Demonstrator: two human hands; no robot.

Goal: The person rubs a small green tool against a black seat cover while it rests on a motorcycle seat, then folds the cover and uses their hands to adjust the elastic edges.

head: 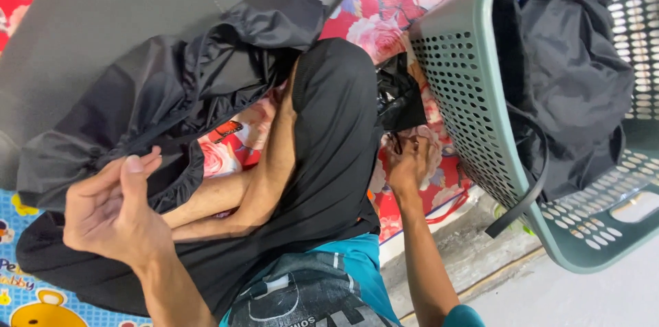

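Midway: left hand [113,210] pinches black jacket [171,94] across lap, fingers pressed together; right hand [410,162] grips small black cloth [398,97] beside green basket [467,94]. Basket holds dark clothes [570,73], unsorted.

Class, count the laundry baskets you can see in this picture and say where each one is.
1. A green perforated laundry basket is at the right, lying tipped, with dark clothes inside. Others may be out of frame.
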